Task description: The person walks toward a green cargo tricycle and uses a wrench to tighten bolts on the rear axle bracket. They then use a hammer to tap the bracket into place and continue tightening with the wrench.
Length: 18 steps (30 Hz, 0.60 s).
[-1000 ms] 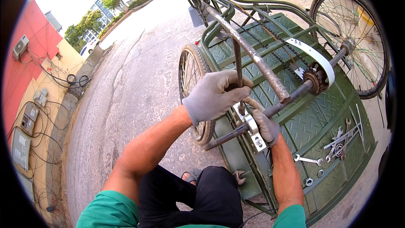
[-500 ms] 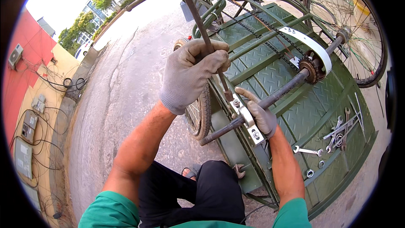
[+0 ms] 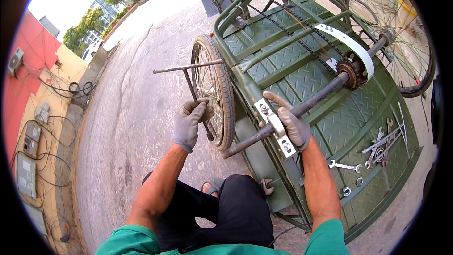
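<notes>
My gloved left hand (image 3: 186, 125) is closed round the stem of a T-handle socket wrench (image 3: 189, 84). The wrench stands upright, beside a spoked wheel (image 3: 221, 85), with its crossbar on top and its socket end below my fist. On the cart's green side rail, a silver bearing bracket (image 3: 286, 146) holds a dark steel axle (image 3: 323, 93); a bolt and nut show at each end of the bracket. My gloved right hand (image 3: 296, 130) rests against the axle next to the bracket, index finger stretched out and thumb apart. Its lower fingers are partly hidden.
A rusty sprocket (image 3: 348, 74) with a chain and white guard (image 3: 351, 42) sits on the axle. Several wrenches (image 3: 347, 166) and rings lie on the green tread-plate bed (image 3: 325, 153). An adjustable wrench (image 3: 267, 187) lies near my knee. Another wheel (image 3: 417, 38) stands far right.
My left hand has moved down and left, lifting the socket wrench off the bracket's upper bolt and out over the road side. My right hand stays beside the bracket.
</notes>
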Tool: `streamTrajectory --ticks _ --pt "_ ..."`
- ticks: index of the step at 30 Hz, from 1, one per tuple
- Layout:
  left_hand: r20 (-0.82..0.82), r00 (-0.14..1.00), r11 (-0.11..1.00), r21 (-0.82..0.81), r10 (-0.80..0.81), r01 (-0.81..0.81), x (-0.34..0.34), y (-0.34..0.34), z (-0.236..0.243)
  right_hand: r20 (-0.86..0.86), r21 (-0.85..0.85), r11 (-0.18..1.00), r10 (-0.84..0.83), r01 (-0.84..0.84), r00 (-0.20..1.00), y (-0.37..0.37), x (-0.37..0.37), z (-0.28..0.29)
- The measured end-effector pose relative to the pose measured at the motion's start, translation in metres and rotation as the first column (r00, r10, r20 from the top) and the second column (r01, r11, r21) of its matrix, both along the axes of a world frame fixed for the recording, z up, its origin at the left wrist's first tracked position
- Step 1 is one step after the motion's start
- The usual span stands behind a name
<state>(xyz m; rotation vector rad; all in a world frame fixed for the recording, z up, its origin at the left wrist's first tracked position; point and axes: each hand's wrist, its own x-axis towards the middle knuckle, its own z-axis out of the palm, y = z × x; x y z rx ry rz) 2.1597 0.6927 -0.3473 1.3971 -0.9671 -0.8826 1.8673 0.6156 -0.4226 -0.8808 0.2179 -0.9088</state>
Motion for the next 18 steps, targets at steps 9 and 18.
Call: streamTrajectory --ticks 9,18 --pt "-0.093 0.880 0.798 0.474 0.467 -0.373 0.098 0.093 -0.262 0.080 0.039 0.998 0.039 -0.042 0.996 0.002 0.004 0.008" --pt "0.477 0.804 0.674 0.465 0.355 -0.574 0.151 0.130 -0.325 0.056 0.007 0.998 0.057 -0.058 0.997 0.006 0.018 0.023"
